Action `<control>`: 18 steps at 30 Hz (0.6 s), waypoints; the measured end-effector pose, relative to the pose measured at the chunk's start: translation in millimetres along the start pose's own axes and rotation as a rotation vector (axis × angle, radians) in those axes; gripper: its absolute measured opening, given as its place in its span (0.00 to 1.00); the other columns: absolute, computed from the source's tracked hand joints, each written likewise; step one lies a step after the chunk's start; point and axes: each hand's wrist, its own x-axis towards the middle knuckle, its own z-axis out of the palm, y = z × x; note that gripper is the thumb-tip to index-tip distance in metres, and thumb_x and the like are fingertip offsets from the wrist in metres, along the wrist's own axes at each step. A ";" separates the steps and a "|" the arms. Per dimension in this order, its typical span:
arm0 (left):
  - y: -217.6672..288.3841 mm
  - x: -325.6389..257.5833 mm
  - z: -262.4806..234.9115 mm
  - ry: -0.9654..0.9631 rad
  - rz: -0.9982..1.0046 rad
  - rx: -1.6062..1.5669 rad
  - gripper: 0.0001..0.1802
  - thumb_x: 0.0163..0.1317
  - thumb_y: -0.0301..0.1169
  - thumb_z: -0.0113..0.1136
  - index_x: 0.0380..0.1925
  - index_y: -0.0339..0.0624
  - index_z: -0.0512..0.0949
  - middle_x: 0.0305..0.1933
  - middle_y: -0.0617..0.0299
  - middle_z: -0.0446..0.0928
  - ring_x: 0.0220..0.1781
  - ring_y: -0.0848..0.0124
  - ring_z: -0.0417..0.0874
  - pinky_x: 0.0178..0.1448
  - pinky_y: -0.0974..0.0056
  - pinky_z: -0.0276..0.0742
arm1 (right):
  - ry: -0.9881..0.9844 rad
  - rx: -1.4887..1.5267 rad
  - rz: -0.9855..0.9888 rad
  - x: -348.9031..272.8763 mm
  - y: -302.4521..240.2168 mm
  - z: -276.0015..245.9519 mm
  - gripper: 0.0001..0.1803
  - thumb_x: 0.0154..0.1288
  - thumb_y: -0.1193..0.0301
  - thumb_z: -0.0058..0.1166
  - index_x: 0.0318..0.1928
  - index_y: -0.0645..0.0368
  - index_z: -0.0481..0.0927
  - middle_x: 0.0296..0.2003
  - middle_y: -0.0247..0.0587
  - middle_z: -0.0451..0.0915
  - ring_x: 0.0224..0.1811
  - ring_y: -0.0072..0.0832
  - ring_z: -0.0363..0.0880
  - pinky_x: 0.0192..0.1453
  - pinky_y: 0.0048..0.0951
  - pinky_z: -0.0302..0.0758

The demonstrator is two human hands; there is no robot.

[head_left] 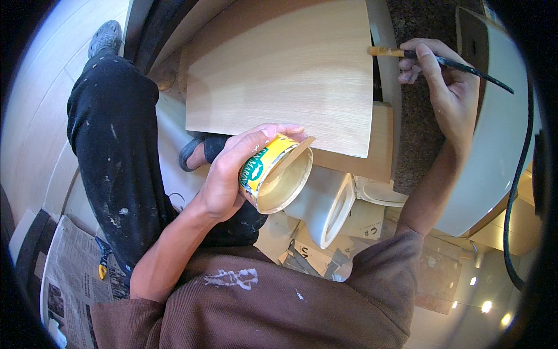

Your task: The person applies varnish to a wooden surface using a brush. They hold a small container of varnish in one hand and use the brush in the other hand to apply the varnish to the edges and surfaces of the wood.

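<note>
A: So, head view, what have we got in our hands?

B: In our left hand (224, 171) we've got the can (264, 163), yellow and green on the outside, pale inside. It's tilted, mouth facing down and right in the view. Our thumb's on the side near us and the fingers wrap round the back, so we can't tell how they sit behind it. White smudges on the thumb too, lol.

A: And the right hand (450, 96)?

B: That's our brush (386, 52) hand. Thumb and fingertips pinch it where the black handle meets the ferrule, other fingers curled in under. Bristles point left, right at the side edge of the board (279, 75). Touching or just beside? We honestly can't tell.

A: Where's the can compared to the board?

B: By its lower edge, nearer to us. The board's pale wood, and there's a dark speckled slab (421, 139) beyond its right side, under our right hand.

A: What else is around us?

B: White toilet (325, 224) below the board, cardboard (366, 221) near it. Newspaper (75, 296) down at lower left, black cable (511, 221) hanging on the far right. Our brown shirt (261, 308) has a white smear, and our dark trousers (116, 145) are speckled with pale spots.
</note>
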 end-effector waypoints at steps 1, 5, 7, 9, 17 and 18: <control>0.0 0.0 -0.3 0.000 -0.003 0.004 0.30 0.71 0.45 0.39 0.60 0.32 0.72 0.62 0.45 0.75 0.62 0.61 0.77 0.68 0.61 0.70 | -0.025 -0.003 0.026 -0.6 0.5 -3.2 0.12 0.73 0.71 0.52 0.41 0.67 0.84 0.27 0.37 0.82 0.28 0.18 0.80 0.34 0.20 0.77; -0.3 0.0 -1.3 0.002 -0.002 0.007 0.30 0.71 0.45 0.40 0.60 0.32 0.72 0.62 0.44 0.75 0.61 0.62 0.78 0.67 0.62 0.71 | -0.006 -0.032 -0.006 1.3 -3.5 -5.2 0.12 0.73 0.70 0.52 0.41 0.67 0.83 0.26 0.37 0.82 0.28 0.18 0.80 0.34 0.20 0.77; -0.1 -0.2 -1.0 0.001 -0.001 0.008 0.30 0.71 0.45 0.40 0.60 0.32 0.72 0.62 0.44 0.75 0.61 0.62 0.78 0.66 0.62 0.72 | -0.019 -0.018 -0.019 2.5 -0.3 -1.9 0.12 0.73 0.70 0.52 0.41 0.67 0.84 0.27 0.37 0.82 0.28 0.19 0.80 0.35 0.20 0.77; 0.8 -0.2 -0.9 0.002 -0.007 0.014 0.30 0.71 0.45 0.40 0.60 0.31 0.72 0.62 0.44 0.75 0.61 0.62 0.78 0.66 0.62 0.72 | -0.041 -0.016 -0.004 3.0 0.0 -2.6 0.12 0.73 0.71 0.52 0.41 0.67 0.84 0.26 0.36 0.82 0.28 0.19 0.80 0.34 0.20 0.76; 0.8 -0.7 -1.2 -0.007 0.006 0.030 0.30 0.71 0.45 0.40 0.60 0.30 0.72 0.62 0.45 0.75 0.61 0.63 0.78 0.67 0.63 0.71 | 0.036 -0.016 -0.035 5.7 1.8 5.7 0.12 0.73 0.71 0.51 0.39 0.67 0.83 0.26 0.35 0.82 0.28 0.18 0.79 0.33 0.19 0.74; 0.7 -0.7 -1.1 -0.005 0.008 0.027 0.30 0.71 0.45 0.40 0.60 0.30 0.72 0.62 0.45 0.75 0.61 0.63 0.78 0.67 0.63 0.71 | 0.009 -0.037 -0.023 5.1 0.9 2.7 0.11 0.73 0.71 0.51 0.40 0.67 0.83 0.26 0.35 0.82 0.28 0.18 0.79 0.33 0.19 0.74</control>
